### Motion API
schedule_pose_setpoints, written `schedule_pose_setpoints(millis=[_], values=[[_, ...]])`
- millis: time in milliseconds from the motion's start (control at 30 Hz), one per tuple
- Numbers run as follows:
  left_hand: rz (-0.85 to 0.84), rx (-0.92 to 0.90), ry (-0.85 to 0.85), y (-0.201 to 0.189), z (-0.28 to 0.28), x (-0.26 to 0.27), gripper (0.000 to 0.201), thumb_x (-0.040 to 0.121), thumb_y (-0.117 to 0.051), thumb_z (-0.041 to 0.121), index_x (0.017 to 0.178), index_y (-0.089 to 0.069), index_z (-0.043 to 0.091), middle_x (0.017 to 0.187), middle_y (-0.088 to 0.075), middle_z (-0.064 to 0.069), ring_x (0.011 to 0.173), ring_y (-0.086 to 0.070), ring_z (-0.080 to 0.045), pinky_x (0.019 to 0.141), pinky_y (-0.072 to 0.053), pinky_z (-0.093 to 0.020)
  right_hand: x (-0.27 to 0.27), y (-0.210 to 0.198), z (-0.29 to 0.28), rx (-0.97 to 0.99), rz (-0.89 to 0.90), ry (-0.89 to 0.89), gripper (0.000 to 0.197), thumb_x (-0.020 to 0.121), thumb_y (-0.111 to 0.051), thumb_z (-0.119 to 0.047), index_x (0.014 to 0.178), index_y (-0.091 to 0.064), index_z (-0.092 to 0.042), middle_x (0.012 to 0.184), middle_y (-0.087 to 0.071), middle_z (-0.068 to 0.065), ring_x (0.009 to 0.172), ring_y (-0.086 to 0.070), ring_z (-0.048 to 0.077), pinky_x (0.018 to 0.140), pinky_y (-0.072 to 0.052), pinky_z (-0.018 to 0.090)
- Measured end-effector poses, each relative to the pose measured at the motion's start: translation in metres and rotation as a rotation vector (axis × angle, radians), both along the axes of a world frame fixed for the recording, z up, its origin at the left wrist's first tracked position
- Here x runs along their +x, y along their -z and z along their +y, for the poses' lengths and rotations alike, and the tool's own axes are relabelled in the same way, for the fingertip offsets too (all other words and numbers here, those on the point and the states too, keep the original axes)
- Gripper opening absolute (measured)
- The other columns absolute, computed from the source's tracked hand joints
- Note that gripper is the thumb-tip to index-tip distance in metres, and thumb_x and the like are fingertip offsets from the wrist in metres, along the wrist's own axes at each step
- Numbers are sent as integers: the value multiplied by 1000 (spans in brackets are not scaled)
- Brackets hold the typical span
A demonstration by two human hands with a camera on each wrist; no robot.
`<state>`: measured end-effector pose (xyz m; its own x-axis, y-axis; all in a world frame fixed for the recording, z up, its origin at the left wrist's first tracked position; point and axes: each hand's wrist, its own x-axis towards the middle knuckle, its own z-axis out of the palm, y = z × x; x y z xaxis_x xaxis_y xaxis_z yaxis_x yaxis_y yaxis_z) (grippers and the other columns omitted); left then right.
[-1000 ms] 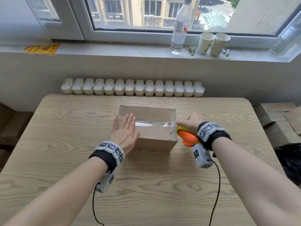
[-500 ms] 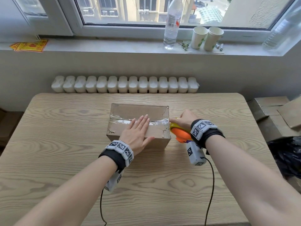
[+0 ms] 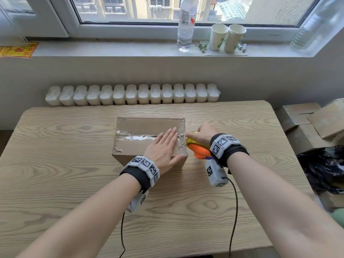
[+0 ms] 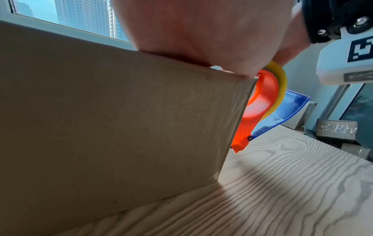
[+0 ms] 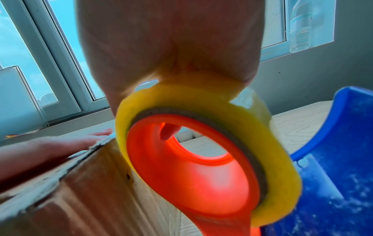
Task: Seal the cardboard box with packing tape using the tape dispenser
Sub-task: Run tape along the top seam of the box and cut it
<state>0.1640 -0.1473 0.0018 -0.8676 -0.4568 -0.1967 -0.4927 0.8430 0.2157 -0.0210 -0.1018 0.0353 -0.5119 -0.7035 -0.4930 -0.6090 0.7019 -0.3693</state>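
Pressing flat with straight fingers on the cardboard box [image 3: 141, 138], the left hand [image 3: 163, 149] steadies it while the right hand [image 3: 202, 134] grips the tape dispenser [image 3: 198, 150] against its right end.

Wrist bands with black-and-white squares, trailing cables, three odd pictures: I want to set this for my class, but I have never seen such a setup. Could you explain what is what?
No machine is at work here: a person tapes a box with bare hands. The patterned bands hold small cameras, one on each wrist, and a third camera sits on the head.

The head view looks down at a wooden table. On it stands a cardboard box with shiny clear tape along its top seam.

The left hand lies flat on the box top, fingers straight, pressing down. The right hand grips an orange tape dispenser at the box's right end.

The left wrist view looks along the box's side. The right wrist view shows the dispenser close up, with its yellowish tape roll.

On the sill behind stand a bottle and two paper cups.
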Motion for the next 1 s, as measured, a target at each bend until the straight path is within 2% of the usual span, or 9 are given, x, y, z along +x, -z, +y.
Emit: schedule_pose_setpoints(millis=[133,300,400,567,667,767,833,933,1000], values=[[21,-6,11,0,5,-8,82,89,-19,63,147,5,10,157,8,-4,144,10,-13,118,6,-32,0,1,0,3,-7,7,54,73,-61,-63,63,-59,-10,64,-60,6,64,-59,23,57,-43,28],[33,-49,36,4,6,-17,88,79,-10,64,147,3,10,157,8,-5,145,7,-13,118,4,-34,-5,0,4,7,-72,-6,55,78,-59,-60,75,-67,-5,67,-61,6,65,-58,23,62,-44,29],[73,-42,63,5,4,-14,86,78,-15,59,148,1,11,157,7,-3,145,2,-13,117,4,-34,-9,-1,7,35,-149,-40,52,80,-59,-59,71,-64,-8,67,-59,6,63,-55,21,60,-40,29],[81,-43,96,4,4,-13,79,80,-21,52,149,-1,19,158,5,4,145,3,-11,116,5,-37,-12,-3,7,60,-262,12,25,81,-61,-34,85,-59,-10,82,-54,4,84,-50,23,65,-36,31],[48,-78,126,8,1,-15,80,80,-15,58,149,-3,19,158,0,3,145,-1,-14,117,0,-40,-15,-3,7,43,-312,9,26,83,-61,-27,101,-61,-8,97,-54,7,91,-49,23,76,-36,33],[37,-87,127,11,-1,-16,79,81,-17,57,149,-3,18,158,0,4,145,-1,-13,117,-2,-41,-21,-2,15,33,-409,13,14,85,-64,-25,78,-61,-14,80,-58,-1,77,-54,16,68,-41,28],[30,-83,126,12,-2,-16,77,83,-19,56,148,1,20,158,5,6,144,4,-9,116,3,-38,-25,-3,24,17,-426,35,19,85,-64,-33,80,-64,-14,80,-58,-2,77,-54,15,69,-40,26],[26,-80,153,11,-7,-16,76,84,-19,56,148,2,20,158,6,7,144,4,-9,117,3,-37,-29,-6,33,-73,-405,62,44,86,-61,-44,110,-67,-9,101,-60,1,95,-54,19,81,-39,28],[13,-75,170,9,-10,-14,77,81,-15,56,148,3,21,157,6,8,145,3,-9,117,2,-37,-29,-5,37,-95,-405,92,44,83,-61,-49,101,-72,-10,94,-64,1,90,-59,19,78,-42,28]])
